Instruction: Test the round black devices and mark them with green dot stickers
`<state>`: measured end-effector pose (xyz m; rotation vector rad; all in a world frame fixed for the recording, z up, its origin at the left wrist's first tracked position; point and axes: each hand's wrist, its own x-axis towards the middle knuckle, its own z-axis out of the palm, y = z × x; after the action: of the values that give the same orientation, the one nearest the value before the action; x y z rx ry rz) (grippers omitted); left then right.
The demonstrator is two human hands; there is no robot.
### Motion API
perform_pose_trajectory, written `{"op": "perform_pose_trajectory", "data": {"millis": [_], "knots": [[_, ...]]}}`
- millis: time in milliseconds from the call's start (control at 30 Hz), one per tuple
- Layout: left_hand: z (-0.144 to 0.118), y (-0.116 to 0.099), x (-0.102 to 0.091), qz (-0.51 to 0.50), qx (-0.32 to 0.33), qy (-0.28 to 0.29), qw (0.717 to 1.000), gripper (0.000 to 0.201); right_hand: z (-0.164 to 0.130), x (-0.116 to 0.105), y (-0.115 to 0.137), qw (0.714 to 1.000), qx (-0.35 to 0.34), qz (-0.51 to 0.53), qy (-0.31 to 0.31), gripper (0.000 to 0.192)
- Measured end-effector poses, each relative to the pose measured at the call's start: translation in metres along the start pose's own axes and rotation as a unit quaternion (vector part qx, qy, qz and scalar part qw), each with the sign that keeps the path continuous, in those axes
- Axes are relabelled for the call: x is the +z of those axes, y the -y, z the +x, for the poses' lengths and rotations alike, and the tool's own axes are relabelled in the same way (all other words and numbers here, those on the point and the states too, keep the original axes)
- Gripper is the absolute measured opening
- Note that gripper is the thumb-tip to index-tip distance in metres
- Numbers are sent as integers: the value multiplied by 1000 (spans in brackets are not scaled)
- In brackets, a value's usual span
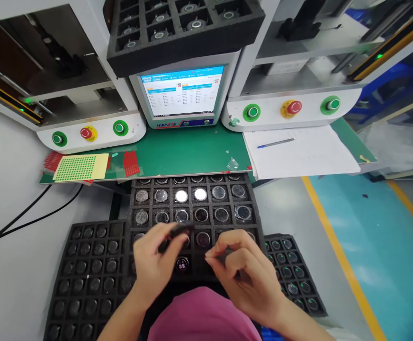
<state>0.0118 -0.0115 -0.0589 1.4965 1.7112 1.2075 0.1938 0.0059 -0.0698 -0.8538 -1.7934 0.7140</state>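
Note:
My left hand (155, 258) is closed, thumb against fingers, on a dark, blurred watch case (183, 229) seen nearly edge-on. My right hand (247, 272) hovers to the right, thumb and forefinger pinched together; anything between them is too small to make out. Below both hands lies a black foam tray (192, 226) with round watch cases in its square pockets. One watch (182, 264) near the front edge has a lit face showing digits, and two others farther back, including one bright white watch face (181, 195), glow. My hands hide part of the front rows.
More foam trays flank it: a left tray (119, 274) and a right tray (279, 279) with green dots on its pieces. Behind, a green bench (178, 151) carries a monitor (185, 94), green sticker sheet (75, 167), papers (299, 156) and pen (276, 143) between two button-fronted machines.

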Motion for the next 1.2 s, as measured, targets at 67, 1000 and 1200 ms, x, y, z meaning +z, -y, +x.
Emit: {"op": "perform_pose_trajectory", "data": {"millis": [67, 1000, 1200], "knots": [[4, 14, -1, -62, -119, -96, 986, 10, 11, -7, -34, 999, 23, -41, -15, 25], [4, 7, 25, -442, -319, 89, 834, 30, 34, 11, -32, 916, 276, 272, -103, 28], [1, -5, 29, -448, -266, 73, 850, 46, 23, 19, -4, 908, 295, 281, -95, 25]]}}
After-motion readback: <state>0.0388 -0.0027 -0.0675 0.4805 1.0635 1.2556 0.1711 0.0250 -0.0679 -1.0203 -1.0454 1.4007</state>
